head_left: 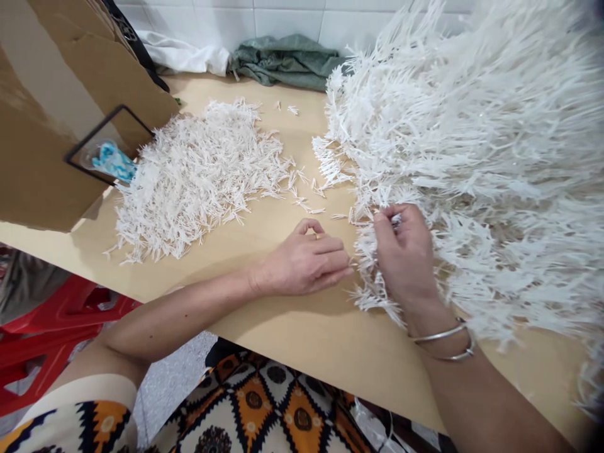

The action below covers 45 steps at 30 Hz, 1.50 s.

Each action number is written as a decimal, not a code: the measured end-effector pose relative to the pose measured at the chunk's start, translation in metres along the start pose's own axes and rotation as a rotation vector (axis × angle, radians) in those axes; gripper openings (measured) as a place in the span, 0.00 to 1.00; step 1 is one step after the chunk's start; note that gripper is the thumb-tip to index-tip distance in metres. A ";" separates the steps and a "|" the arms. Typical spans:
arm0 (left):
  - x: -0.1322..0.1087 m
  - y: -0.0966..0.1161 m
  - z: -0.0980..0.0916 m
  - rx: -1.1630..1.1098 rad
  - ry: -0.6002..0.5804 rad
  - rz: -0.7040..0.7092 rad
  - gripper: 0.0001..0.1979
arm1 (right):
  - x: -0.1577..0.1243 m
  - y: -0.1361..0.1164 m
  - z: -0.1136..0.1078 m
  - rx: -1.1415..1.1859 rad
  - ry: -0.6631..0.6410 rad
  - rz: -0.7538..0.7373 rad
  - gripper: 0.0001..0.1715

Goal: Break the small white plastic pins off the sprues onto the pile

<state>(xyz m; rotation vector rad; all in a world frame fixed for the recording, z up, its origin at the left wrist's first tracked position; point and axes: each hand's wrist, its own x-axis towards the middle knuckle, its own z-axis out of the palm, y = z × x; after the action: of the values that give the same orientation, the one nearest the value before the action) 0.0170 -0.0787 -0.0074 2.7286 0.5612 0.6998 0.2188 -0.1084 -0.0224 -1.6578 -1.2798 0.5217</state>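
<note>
A large heap of white, thin, branching plastic-like sprigs [462,151] covers the right of the table. My right hand [406,251], with a silver bangle at the wrist, is at the heap's near left edge; its thumb and index finger pinch white sprigs there. Left of it, my left hand [314,258] hovers over or rests on the tabletop, its fingers curled inward; whatever they hold, if anything, is hidden. A smaller pile of short white sprigs [202,170] lies farther left, with a few loose pieces [302,195] scattered between the two.
At the left stands a cardboard box [47,113], with a dark-framed holder [111,113] and a blue-and-white item [113,162] beside it. Along the tiled wall lie a green cloth [287,60] and a white cloth [189,55]. A red stool [70,308] is below the table [283,321].
</note>
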 end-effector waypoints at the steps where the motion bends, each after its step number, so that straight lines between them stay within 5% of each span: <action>1: 0.000 0.001 -0.001 -0.006 0.009 0.005 0.19 | 0.003 0.003 -0.002 0.016 0.005 0.011 0.09; 9: -0.007 -0.025 -0.013 -0.116 0.410 -0.420 0.12 | -0.015 -0.006 0.003 0.041 -0.135 -0.189 0.07; 17: -0.013 -0.043 -0.020 -0.023 0.775 -0.481 0.07 | -0.016 -0.008 0.004 0.010 -0.146 -0.175 0.03; 22: -0.014 -0.043 -0.022 0.214 0.919 -0.484 0.15 | -0.017 -0.007 0.005 0.053 -0.156 -0.182 0.05; 25: -0.012 -0.031 -0.021 0.211 0.822 -0.459 0.09 | -0.017 -0.007 0.005 0.098 -0.161 -0.228 0.05; 30: -0.008 -0.014 -0.011 -0.009 0.375 -0.258 0.10 | -0.019 -0.013 0.003 0.138 -0.180 -0.284 0.05; 33: -0.006 -0.012 -0.004 -0.070 0.220 -0.195 0.13 | -0.021 -0.015 0.004 0.181 -0.217 -0.287 0.06; 45: -0.007 -0.018 0.000 -0.168 0.167 -0.271 0.12 | -0.025 -0.017 0.003 0.189 -0.254 -0.269 0.03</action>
<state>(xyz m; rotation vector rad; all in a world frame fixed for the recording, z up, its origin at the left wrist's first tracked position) 0.0059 -0.0658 -0.0165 2.3941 0.8500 0.8640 0.1988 -0.1294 -0.0148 -1.2680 -1.5591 0.6803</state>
